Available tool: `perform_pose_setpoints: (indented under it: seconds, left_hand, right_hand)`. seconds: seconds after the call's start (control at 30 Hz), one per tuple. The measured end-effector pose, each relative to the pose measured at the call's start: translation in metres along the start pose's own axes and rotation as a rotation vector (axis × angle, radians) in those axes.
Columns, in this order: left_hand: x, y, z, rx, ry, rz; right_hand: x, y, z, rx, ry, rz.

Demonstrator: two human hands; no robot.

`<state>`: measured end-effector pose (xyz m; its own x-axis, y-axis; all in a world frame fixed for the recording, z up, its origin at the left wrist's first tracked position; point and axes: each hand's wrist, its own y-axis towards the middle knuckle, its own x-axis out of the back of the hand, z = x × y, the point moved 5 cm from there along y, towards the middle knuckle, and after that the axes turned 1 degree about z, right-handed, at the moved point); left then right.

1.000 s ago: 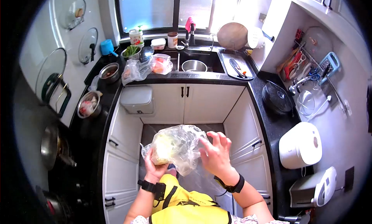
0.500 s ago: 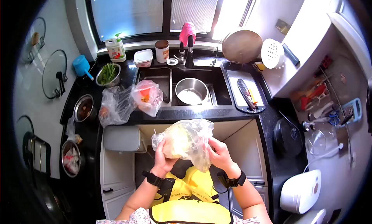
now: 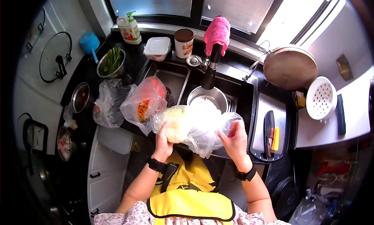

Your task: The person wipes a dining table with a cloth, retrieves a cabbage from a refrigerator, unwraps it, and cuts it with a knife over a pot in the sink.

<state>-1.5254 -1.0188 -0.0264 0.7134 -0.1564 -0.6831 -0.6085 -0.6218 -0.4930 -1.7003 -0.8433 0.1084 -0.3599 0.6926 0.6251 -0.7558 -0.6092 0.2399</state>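
A clear plastic bag (image 3: 207, 141) with a pale, rounded vegetable head (image 3: 176, 125) in it, cauliflower-like in look, is held up before the sink's front edge. My left hand (image 3: 163, 141) cups the vegetable from the left, fingers partly hidden behind it. On the other side, my right hand (image 3: 235, 141) pinches the loose end of the bag. Strong light washes out the bag's middle. Behind it, a steel pot (image 3: 212, 94) stands in the right basin, under the tap (image 3: 210, 71) with a pink cloth (image 3: 217, 32) over it.
Left of the sink lie a bag with orange pieces (image 3: 143, 110) and another plastic bag (image 3: 107, 108). A steel bowl (image 3: 102, 71) holds green stalks. To the right, a dark knife (image 3: 269, 133) and a yellow-handled tool (image 3: 276, 139) lie on a cutting board (image 3: 259, 108).
Both hands have carried the bagged vegetable forward, closer to the sink. The view has turned and come nearer to the counter. My right hand has moved a little further from the left.
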Motion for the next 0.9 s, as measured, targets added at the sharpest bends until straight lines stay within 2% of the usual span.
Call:
perform_pose_setpoints:
  seconds: [0.07,0.1,0.13,0.2,0.23,0.33,0.37,0.47,0.5,0.6,0.73,0.77,0.83,0.87,0.9]
  left_hand:
    - [-0.014,0.007,-0.002,-0.037,0.023,-0.025]
    - [-0.017,0.012,0.0,-0.035,0.022,-0.023]
    - [-0.019,0.016,0.002,-0.027,0.035,-0.024]
    - [-0.022,0.025,0.007,-0.008,0.062,-0.018]
    - [-0.021,0.031,0.01,0.009,0.065,-0.029]
    - [-0.027,0.04,0.009,0.035,0.139,-0.015]
    - [-0.029,0.043,0.009,0.036,0.115,-0.025]
    - [-0.025,0.054,0.011,0.05,0.08,-0.026]
    - [-0.026,0.054,0.011,0.074,0.079,-0.013]
    - [-0.031,0.053,0.01,0.143,-0.009,0.011]
    - [-0.025,0.058,0.011,0.153,0.041,0.004]
    - [-0.027,0.057,0.008,0.097,0.075,-0.002]
    - [-0.029,0.058,0.008,0.063,0.125,0.012]
    - [-0.028,0.059,0.01,0.05,0.138,0.016]
    - [-0.026,0.06,0.009,0.032,0.163,-0.02]
  right_hand:
    - [-0.014,0.013,-0.011,0.251,-0.005,0.102]
    - [-0.018,0.018,-0.006,0.296,0.054,0.155]
    - [-0.028,0.019,-0.016,0.155,0.163,0.321]
    - [-0.043,0.024,-0.021,0.16,0.344,0.388]
    - [-0.05,0.025,-0.026,0.13,0.309,0.488]
    - [-0.067,0.029,-0.045,0.04,0.304,0.488]
    - [-0.066,0.025,-0.048,0.138,0.068,0.395]
    - [-0.075,0.032,-0.049,0.121,0.058,0.424]
    - [-0.082,0.031,-0.05,0.188,-0.042,0.472]
    - [-0.101,0.033,-0.049,0.104,-0.147,0.498]
    - [-0.106,0.046,-0.038,0.045,-0.042,0.128]
    - [-0.112,0.044,-0.049,0.109,0.24,0.046]
    - [-0.111,0.045,-0.045,0.148,0.068,0.197]
    - [-0.117,0.045,-0.052,-0.083,0.092,0.238]
    - [-0.122,0.047,-0.05,-0.062,0.112,0.258]
